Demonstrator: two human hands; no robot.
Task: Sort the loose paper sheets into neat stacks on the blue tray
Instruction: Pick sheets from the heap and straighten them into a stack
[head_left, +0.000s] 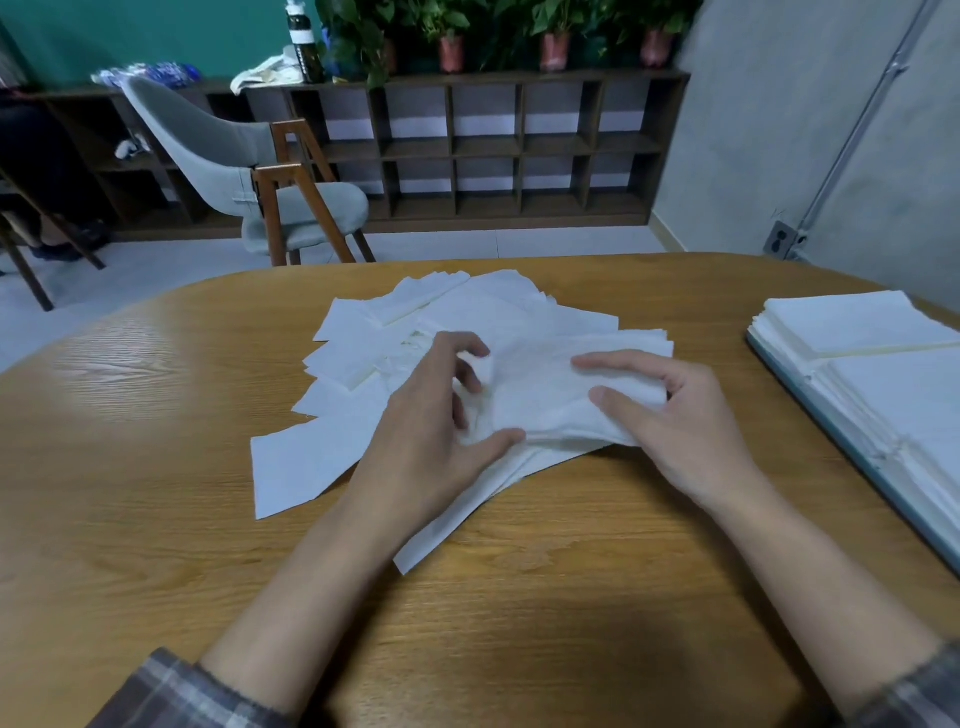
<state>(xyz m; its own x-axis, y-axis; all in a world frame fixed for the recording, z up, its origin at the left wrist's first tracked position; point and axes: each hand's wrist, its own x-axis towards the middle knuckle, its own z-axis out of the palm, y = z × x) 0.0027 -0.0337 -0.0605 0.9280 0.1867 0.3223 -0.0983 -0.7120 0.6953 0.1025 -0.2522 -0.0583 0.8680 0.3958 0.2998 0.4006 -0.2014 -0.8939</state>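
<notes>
Sheets (bunched) in L hand, R hand.

Before you lies a wooden table. Beyond its far edge you see a grey chair with wooden legs, and behind it a dark cubby shelf. Potted plants and a dark bottle stand on top. To your right, an outlet sits low on the wall.

Both bare forearms reach forward, converging. The left hand curls fingers and thumb round the sheets; the right hand pinches them, thumb on top.
</notes>
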